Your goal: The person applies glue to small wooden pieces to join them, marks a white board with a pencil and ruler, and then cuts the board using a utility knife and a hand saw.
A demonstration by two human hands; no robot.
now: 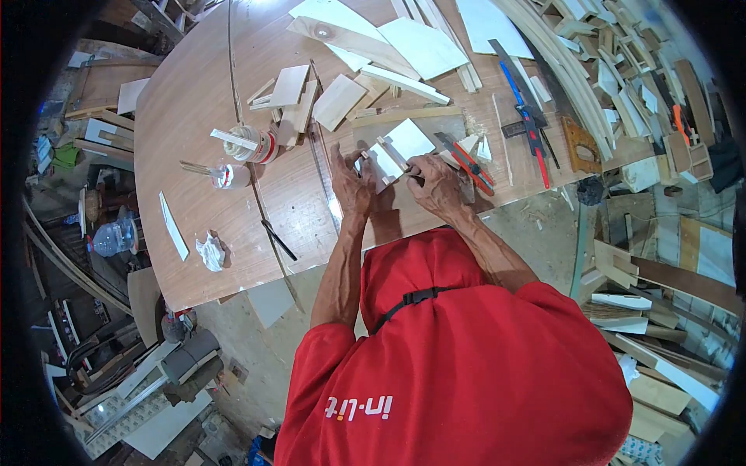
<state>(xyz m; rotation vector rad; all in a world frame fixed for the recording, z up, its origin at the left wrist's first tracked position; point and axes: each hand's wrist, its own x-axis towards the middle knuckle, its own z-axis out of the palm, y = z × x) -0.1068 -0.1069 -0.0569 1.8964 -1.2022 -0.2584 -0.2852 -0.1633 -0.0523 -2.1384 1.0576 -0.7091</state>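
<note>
A small white board [409,140] with narrow wooden strips [393,154] across it lies near the table's front edge. My left hand [353,185] grips the left side of this piece, its thumb against the end of a strip. On the other side, my right hand [437,185] has its fingers bent and pinched at the right end of the strips; the fingertips are partly hidden. Just right of that hand lies a red utility knife [472,168] with its blade out. Beneath the white board is a flat greyish panel [447,124].
Wood offcuts [339,102] and white boards [423,46] lie farther back on the table [295,210]. Left are a glue tub [260,145] and a jar with brushes [231,176]. A blue-and-red measuring tool [533,128] and a handsaw [581,145] lie right.
</note>
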